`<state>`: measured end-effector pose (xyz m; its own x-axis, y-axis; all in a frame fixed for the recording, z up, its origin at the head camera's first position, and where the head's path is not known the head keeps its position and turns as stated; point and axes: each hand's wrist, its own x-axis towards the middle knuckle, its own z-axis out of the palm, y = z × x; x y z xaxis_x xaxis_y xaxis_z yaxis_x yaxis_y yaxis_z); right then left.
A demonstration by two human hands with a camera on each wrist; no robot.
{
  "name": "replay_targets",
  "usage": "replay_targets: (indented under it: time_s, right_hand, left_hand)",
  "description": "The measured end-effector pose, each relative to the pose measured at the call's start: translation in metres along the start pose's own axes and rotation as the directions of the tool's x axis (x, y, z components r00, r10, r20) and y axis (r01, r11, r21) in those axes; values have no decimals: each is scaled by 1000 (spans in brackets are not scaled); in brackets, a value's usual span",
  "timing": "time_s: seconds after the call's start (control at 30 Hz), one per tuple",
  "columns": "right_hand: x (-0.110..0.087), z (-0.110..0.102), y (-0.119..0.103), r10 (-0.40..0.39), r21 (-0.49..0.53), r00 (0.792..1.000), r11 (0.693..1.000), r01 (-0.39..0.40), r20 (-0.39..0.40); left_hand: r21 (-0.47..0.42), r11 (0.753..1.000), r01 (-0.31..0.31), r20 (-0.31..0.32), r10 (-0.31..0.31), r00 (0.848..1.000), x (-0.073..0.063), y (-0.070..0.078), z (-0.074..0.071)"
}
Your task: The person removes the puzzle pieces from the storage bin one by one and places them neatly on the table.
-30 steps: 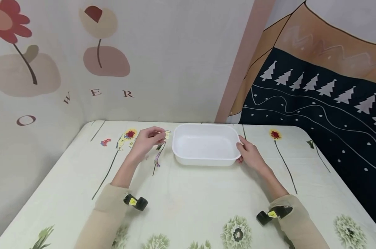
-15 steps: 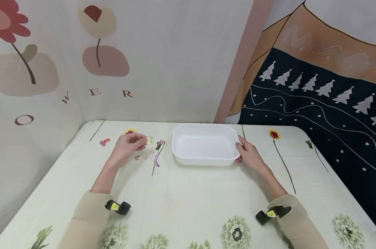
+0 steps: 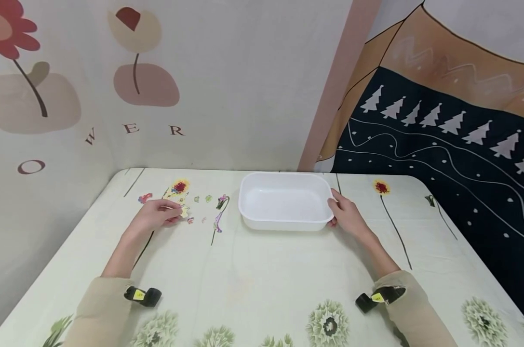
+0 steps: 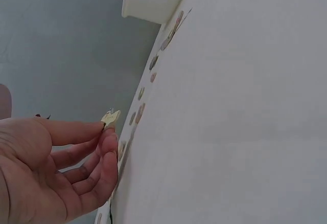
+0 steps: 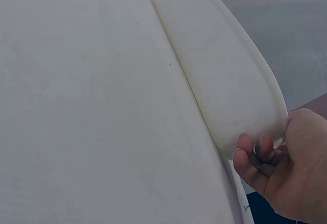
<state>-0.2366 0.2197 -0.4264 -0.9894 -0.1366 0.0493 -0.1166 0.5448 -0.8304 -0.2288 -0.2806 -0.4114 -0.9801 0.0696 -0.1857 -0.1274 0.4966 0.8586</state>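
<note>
Between thumb and fingertips, my left hand (image 3: 155, 214) pinches a small pale yellow flat piece (image 4: 110, 117), low over the left part of the table. Close by lie several small flat coloured pieces: a pinkish-red piece (image 3: 190, 220), a green piece (image 3: 208, 198) and a red-and-blue piece (image 3: 145, 198). A white rectangular plastic tub (image 3: 288, 225) stands upright at the back middle; no contents show in it. My right hand (image 3: 348, 212) grips its right end, thumb at the rim and fingers below, as the right wrist view also shows. The held piece's exact kind is unclear.
A pale flower-printed cloth (image 3: 262, 279) covers the table; its prints mix visually with the small pieces at the left. A light curtain (image 3: 235, 96) hangs behind, and a dark tree-patterned cloth (image 3: 418, 144) hangs at the right.
My left hand has moved left and slightly nearer, away from the tub, still pinching the yellow piece. Green pieces it hid before now show. My right hand and the tub have stayed put.
</note>
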Motion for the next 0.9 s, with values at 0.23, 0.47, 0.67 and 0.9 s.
replay_targets:
  time_s: [0.23, 0.47, 0.67, 0.9]
  right_hand:
    - [0, 0, 0, 5, -11, 1000, 1000, -5, -1]
    - [0, -1, 0, 5, -13, 1000, 1000, -5, -3]
    - [0, -1, -1, 0, -16, 1000, 1000, 0, -6]
    - [1, 0, 2, -4, -23, 1000, 1000, 3, -8]
  left_hand:
    - [44, 999, -12, 28, 11, 1000, -7, -7, -12]
    - [111, 994, 12, 18, -14, 1000, -13, -11, -19]
    - [132, 991, 25, -11, -24, 1000, -14, -15, -20]
    - [178, 984, 32, -36, -26, 999, -15, -17, -21]
